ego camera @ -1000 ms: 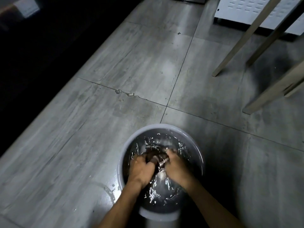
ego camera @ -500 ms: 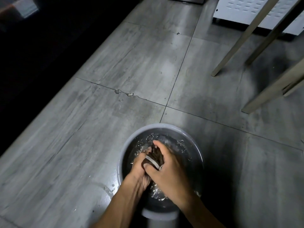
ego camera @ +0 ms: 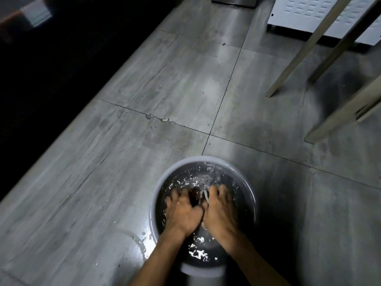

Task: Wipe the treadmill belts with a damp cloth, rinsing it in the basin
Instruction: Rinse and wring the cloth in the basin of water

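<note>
A round grey basin [ego camera: 162, 182] of water sits on the floor just in front of me. Both my hands are down in it, side by side. My left hand [ego camera: 182, 213] and my right hand [ego camera: 221, 211] grip a dark brown cloth [ego camera: 194, 196] with a pale edge; only a small part of it shows between my fingers in the churned water. The treadmill belt is a dark strip [ego camera: 51, 79] along the left, mostly lost in shadow.
Grey floor tiles [ego camera: 165, 89] stretch ahead, with a wet patch [ego camera: 140, 240] left of the basin. Pale wooden legs [ego camera: 305, 48] slant down at the right, in front of a white perforated panel [ego camera: 309, 11].
Half a second ago both hands held the cloth raised above the water, right over left. Now they are side by side, pushed down into the water with it.
</note>
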Demonstrator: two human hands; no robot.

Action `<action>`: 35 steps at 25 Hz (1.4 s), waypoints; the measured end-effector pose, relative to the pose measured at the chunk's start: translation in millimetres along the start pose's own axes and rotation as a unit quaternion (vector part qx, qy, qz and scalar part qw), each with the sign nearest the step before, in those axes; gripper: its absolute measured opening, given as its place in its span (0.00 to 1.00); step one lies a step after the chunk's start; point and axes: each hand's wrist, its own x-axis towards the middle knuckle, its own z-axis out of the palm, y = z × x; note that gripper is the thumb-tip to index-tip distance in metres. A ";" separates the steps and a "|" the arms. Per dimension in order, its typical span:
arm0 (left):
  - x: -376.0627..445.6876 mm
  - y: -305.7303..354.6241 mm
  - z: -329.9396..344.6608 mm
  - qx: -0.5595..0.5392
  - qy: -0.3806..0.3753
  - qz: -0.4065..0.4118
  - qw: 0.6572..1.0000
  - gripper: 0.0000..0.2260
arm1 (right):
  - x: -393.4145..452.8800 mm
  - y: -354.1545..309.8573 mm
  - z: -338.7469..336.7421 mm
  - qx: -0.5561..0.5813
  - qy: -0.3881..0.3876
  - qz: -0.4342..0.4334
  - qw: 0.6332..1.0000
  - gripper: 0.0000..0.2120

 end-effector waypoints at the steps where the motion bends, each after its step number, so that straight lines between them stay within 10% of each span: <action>1: -0.9 -4.1 0.9 0.059 -0.028 0.022 0.998 0.31 | 2.7 2.0 1.7 -0.018 -0.021 0.001 1.000 0.22; 5: -0.3 -9.2 2.5 -0.178 0.037 -0.026 0.983 0.21 | 17.0 -1.5 5.5 0.150 -0.054 0.052 0.986 0.21; 9: 6.5 5.0 5.1 -0.512 -0.060 -0.197 0.834 0.26 | -3.0 -15.7 -24.8 0.367 0.005 0.069 0.928 0.11; 14: -4.2 16.2 -6.2 -0.674 -0.116 -0.175 0.709 0.16 | -50.5 -35.7 -49.1 0.298 0.098 -0.092 0.945 0.09; 17: -8.0 21.5 -5.4 -0.702 -0.055 -0.170 0.690 0.13 | -46.0 -32.9 -39.8 0.268 0.103 -0.113 0.951 0.14; 21: -4.7 25.1 -5.9 -0.640 0.024 -0.189 0.745 0.12 | -29.5 -19.3 -21.8 0.298 0.073 -0.076 0.949 0.16; 26: -1.5 17.5 1.0 -0.148 0.086 -0.132 0.976 0.21 | -6.9 -4.0 6.6 0.154 0.096 -0.055 0.982 0.10; 31: 1.5 -3.7 20.2 0.071 -0.009 0.024 0.997 0.23 | 0.4 8.2 16.1 0.043 -0.015 -0.041 0.998 0.15; 35: 3.2 -4.9 9.2 -0.104 0.041 -0.069 0.991 0.16 | 7.4 1.4 11.7 0.174 -0.015 0.022 0.984 0.13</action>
